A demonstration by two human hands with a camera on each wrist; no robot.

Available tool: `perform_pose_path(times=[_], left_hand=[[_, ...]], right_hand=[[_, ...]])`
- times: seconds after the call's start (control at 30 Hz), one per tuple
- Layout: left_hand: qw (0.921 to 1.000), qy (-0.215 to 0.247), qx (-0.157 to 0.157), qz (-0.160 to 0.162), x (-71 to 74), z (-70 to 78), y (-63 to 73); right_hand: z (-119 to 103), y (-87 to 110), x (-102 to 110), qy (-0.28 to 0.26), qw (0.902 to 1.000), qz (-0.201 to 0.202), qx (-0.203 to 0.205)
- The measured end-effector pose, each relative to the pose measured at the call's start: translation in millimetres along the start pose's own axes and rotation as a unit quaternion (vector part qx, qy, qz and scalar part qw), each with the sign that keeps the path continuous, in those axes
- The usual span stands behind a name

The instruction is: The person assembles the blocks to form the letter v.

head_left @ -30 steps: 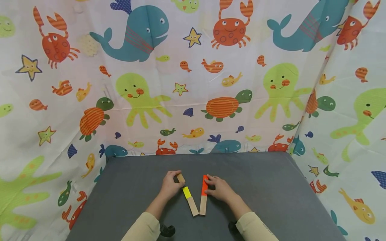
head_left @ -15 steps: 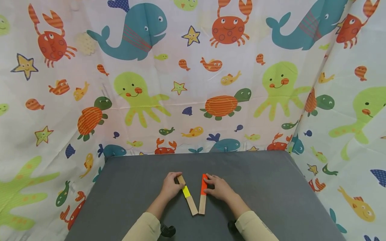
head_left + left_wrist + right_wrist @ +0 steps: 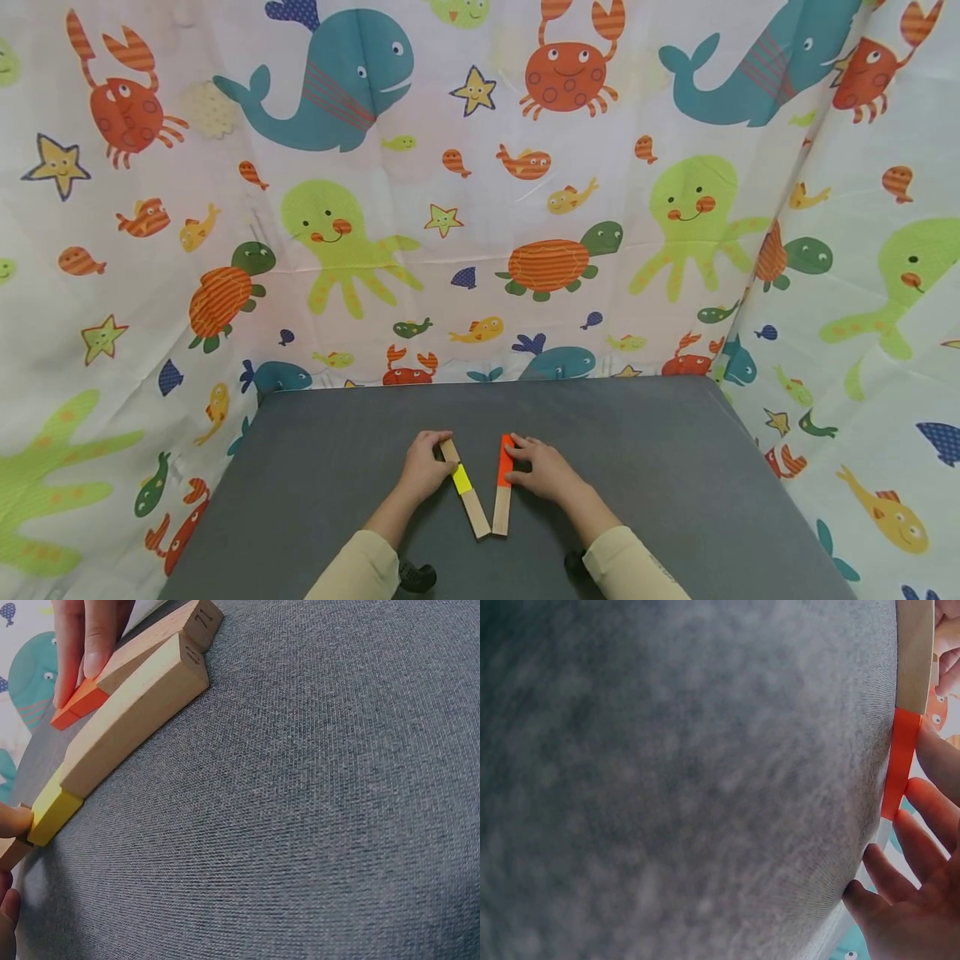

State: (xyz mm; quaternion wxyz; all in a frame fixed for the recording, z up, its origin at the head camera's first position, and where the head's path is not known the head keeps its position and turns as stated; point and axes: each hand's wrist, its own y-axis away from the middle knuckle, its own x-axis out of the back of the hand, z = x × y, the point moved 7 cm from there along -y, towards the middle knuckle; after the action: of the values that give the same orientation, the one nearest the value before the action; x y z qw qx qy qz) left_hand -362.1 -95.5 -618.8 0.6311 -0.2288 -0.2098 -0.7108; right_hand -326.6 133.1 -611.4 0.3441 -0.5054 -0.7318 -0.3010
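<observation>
Two rows of wooden blocks meet at their near ends in a narrow V. The left row has a plain block point(image 3: 476, 514) nearest, a yellow block point(image 3: 461, 479), and a short plain block point(image 3: 448, 450) at the far end. My left hand point(image 3: 423, 469) holds that short block, its thumb close to the yellow block. In the right row, a plain block point(image 3: 501, 511) lies nearest, with orange blocks point(image 3: 79, 706) beyond it. My right hand point(image 3: 548, 472) holds the orange part point(image 3: 902, 761) between thumb and fingers. Part of the left hand is cut off in the left wrist view.
The blocks lie on a grey cloth-covered table point(image 3: 637, 467). A white curtain point(image 3: 480, 183) printed with sea animals hangs behind and on both sides. A black strap point(image 3: 417, 575) shows by the left sleeve.
My left hand has slid the short plain block nearer, closing the gap to the yellow block. The right hand stays on the orange part. The head view has shifted slightly.
</observation>
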Motion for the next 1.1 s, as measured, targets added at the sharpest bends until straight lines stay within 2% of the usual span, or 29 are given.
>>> perform_pose_path(times=[0.4,0.67,1.1], left_hand=[[0.9999,0.003,0.01,-0.01,-0.1,-4.4,-2.1],[0.9998,-0.018,-0.005,-0.011,-0.5,-6.8,-1.2],[0.9995,-0.026,-0.013,-0.013,-2.1,0.3,3.4]], right_hand=[[-3.0,-0.2,-0.5,-0.004,0.9999,0.009,0.004],[-5.2,0.1,-0.3,-0.006,1.0,0.007,0.002],[-2.2,2.6,2.4,-0.009,0.9999,0.011,0.008]])
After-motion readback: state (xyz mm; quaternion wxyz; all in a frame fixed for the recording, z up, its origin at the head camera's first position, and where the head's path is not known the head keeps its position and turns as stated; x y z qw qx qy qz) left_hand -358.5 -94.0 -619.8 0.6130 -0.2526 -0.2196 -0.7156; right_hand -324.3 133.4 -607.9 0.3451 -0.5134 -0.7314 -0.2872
